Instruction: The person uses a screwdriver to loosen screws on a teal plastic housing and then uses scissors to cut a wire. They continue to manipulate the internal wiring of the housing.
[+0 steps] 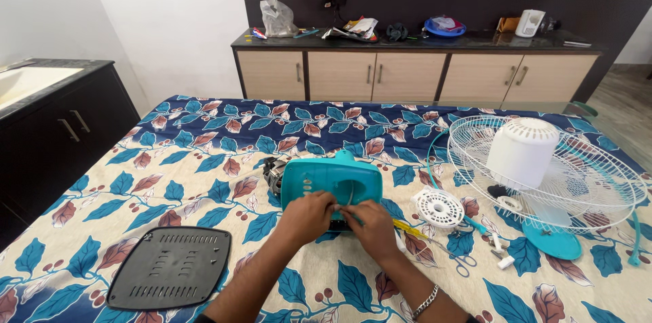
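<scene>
Left hand [307, 218]: fingers curled and pressed together at the near lower edge of the teal plastic fan base housing [331, 182]; fingertips meet those of the other hand. Whether it pinches a part cannot be told.

Right hand [370, 226]: fingers drawn together at the same spot, seemingly pinching something thin at the housing's near edge, perhaps the wire [350, 194] that hangs down through the housing's oval opening; a silver chain bracelet [426, 301] sits on the wrist.

Teal housing: centre of the bed, upright on the blue leaf-print bedsheet [204, 160], a dark motor block [274, 170] touching its left side.

Step in hand, as judged: fine work on wiring or a small fitting at the housing's underside. The next move seems to call for a steady two-finger grip and holding the housing still.

Near left: black vented plastic base plate [170, 267], lying flat, well apart from the hands.

Right: small round white vented cap [439, 207]; yellow-handled screwdriver [411, 229] just beside the right hand; white wire fan guard [550, 167] with a white plastic motor cover [521, 152] standing in it; teal fan blade [551, 240] near the guard.

Far: beige cabinet with dark countertop [380, 75].
</scene>
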